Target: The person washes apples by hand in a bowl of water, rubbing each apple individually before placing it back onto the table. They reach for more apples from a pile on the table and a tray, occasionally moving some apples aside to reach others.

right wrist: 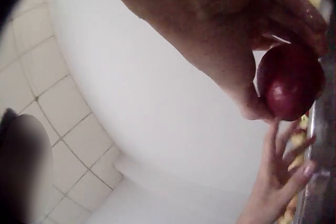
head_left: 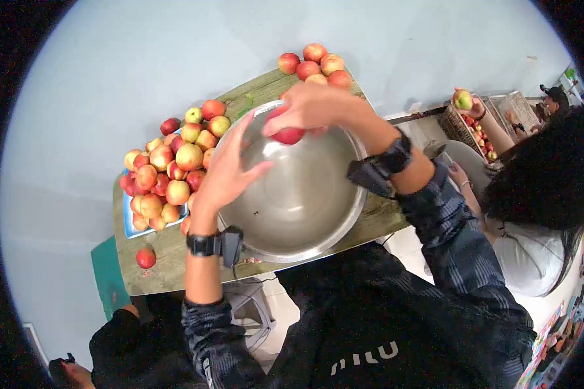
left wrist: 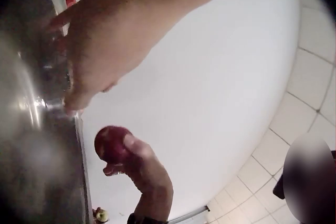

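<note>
A red nectarine (head_left: 287, 135) is held in my right hand (head_left: 315, 107), above the far part of a large steel bowl (head_left: 292, 214). In the right wrist view the nectarine (right wrist: 291, 82) looks glossy and dark red, with the thumb and fingers curled round it. My left hand (head_left: 224, 175) is over the bowl's left side, thumb and fingers spread, holding nothing. From the left wrist, the right hand (left wrist: 144, 163) shows beyond the rim with the fruit in its grip. A small dark speck lies on the bowl's inside.
Many red and yellow nectarines (head_left: 175, 159) are heaped on a blue-edged tray (head_left: 134, 228) to the left. Several more nectarines (head_left: 315, 53) sit at the table's far end, and a single nectarine (head_left: 146, 258) near its left front. To the right, another person holds a fruit (head_left: 462, 99) above a wicker basket (head_left: 457, 126).
</note>
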The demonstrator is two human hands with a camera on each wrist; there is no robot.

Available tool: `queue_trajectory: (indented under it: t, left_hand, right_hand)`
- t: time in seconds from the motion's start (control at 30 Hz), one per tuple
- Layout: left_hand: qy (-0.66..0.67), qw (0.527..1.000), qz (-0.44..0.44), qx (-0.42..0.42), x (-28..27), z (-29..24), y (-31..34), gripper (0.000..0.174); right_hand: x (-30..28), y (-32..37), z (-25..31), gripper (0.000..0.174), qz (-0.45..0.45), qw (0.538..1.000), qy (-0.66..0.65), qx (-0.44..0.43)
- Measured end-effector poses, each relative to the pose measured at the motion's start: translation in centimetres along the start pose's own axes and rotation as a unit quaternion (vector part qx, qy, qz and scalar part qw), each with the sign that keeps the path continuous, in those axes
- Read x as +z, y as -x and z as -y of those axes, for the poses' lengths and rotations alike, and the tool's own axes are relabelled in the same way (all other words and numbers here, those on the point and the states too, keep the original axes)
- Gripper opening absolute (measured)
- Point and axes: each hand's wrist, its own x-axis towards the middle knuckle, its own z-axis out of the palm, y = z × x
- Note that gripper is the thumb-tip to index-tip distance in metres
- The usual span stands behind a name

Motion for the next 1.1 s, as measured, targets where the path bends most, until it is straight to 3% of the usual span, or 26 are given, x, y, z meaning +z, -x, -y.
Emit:
queue_trajectory:
  t: [0.03,0.13,0.2,0.3,0.47,0.53,0.63,0.7,0.73,0.8,0.9,1.0,1.1]
  left_hand:
    - [0.064,0.997,-0.031,-0.019,0.6,-0.1,-0.8,0.069]
    - [0.166,0.982,0.029,-0.083,0.4,2.8,-2.8,0.069]
    - [0.138,0.985,0.042,-0.099,0.2,4.5,-2.9,0.065]
    - [0.044,0.992,0.048,-0.107,1.7,7.3,-2.6,0.066]
    - [-0.213,0.955,0.125,-0.163,3.1,7.0,-3.1,0.072]
    - [-0.278,0.929,0.172,-0.173,3.6,6.7,-3.9,0.077]
    - [-0.282,0.936,0.149,-0.147,5.0,6.8,-3.6,0.071]
    - [-0.235,0.964,0.110,-0.061,5.9,6.5,-2.8,0.061]
    - [-0.210,0.971,0.106,-0.039,6.3,7.0,-2.8,0.060]
    - [-0.200,0.977,0.075,0.008,7.0,7.9,-3.2,0.056]
    - [-0.196,0.977,0.083,0.018,7.0,7.8,-3.0,0.050]
    - [-0.173,0.975,0.114,-0.083,7.1,6.2,-3.7,0.046]
    - [-0.219,0.972,0.081,-0.023,8.1,6.6,-3.5,0.045]
  right_hand:
    - [1.0,-1.3,0.9,0.058,0.021,0.998,-0.055,0.007]
    - [4.7,-6.1,1.0,0.067,0.080,0.980,-0.184,0.015]
    - [6.2,-8.4,0.2,0.072,0.101,0.965,-0.242,0.020]
    - [8.3,-9.1,-0.8,0.068,0.058,0.939,-0.328,0.088]
    - [8.6,-9.5,-1.6,0.068,0.042,0.968,-0.206,0.137]
    - [8.0,-9.6,-2.3,0.065,0.102,0.984,-0.127,0.073]
    - [8.0,-10.4,-3.7,0.056,0.163,0.985,-0.062,0.006]
    - [7.7,-10.5,-4.7,0.050,0.236,0.971,-0.017,-0.034]
    - [7.2,-9.7,-4.2,0.040,0.233,0.972,-0.001,-0.031]
    - [6.6,-9.4,-4.2,0.037,0.221,0.972,0.059,-0.048]
    - [6.5,-9.2,-4.1,0.028,0.204,0.966,0.147,-0.061]
    - [7.0,-10.4,-5.4,0.024,0.186,0.960,0.196,-0.077]
    - [7.4,-10.7,-6.0,0.024,0.186,0.954,0.223,-0.081]
